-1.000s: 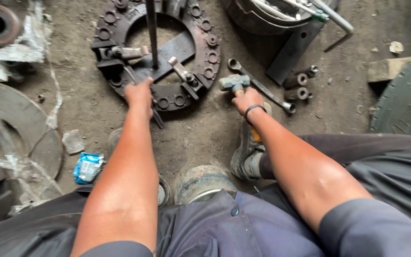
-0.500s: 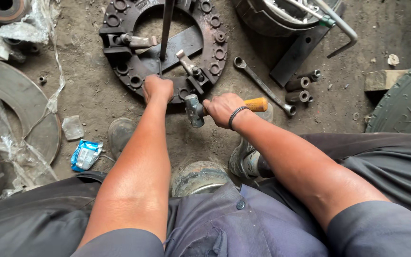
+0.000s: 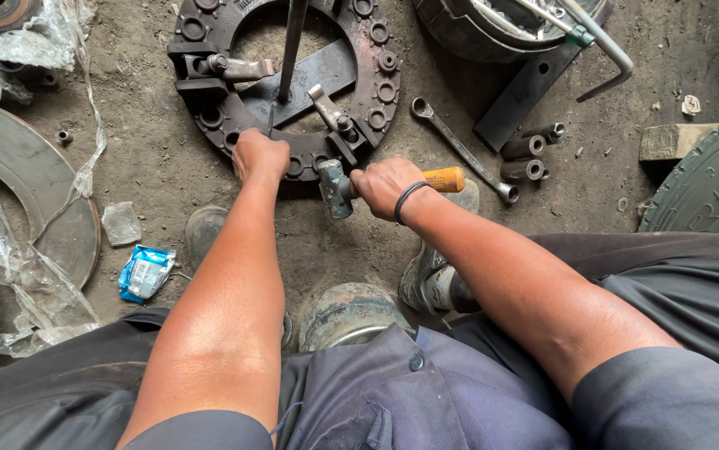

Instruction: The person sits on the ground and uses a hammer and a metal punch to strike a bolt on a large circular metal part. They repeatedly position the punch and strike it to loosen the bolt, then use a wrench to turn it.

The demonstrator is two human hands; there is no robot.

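Clothing: dark work trousers (image 3: 426, 400) fill the near edge of the view; a worn shoe (image 3: 347, 315) and a second shoe (image 3: 430, 279) rest on the dirt floor (image 3: 159, 179) just beyond.
Right hand: the right hand (image 3: 386, 185) is closed around the orange handle of a hammer (image 3: 339, 187), a black band on the wrist; the steel head points left, just beside the near rim of the ring.
Left hand: the left hand (image 3: 259, 156) is closed on a thin metal punch (image 3: 270, 117), held upright with its tip on the ring's near rim.
Workpiece: a round, rusted clutch pressure plate (image 3: 380, 75) lies flat on the floor, directly beyond both hands; a dark flat bar (image 3: 314, 79) crosses its open centre, and a vertical rod (image 3: 293, 42) rises from it.
Litter, left: a blue and white wrapper (image 3: 144, 272) and clear plastic sheeting (image 3: 9, 267) lie beside a flat metal disc (image 3: 47, 200).
Tools, right: a ring spanner (image 3: 459, 148) lies near three dark sockets (image 3: 528, 154); a wooden block (image 3: 674, 142) sits next to a tyre (image 3: 709, 187).
Container, far: a round metal drum (image 3: 493, 29) at the top edge holds a bent steel bar (image 3: 601, 46); any other contents cannot be made out.
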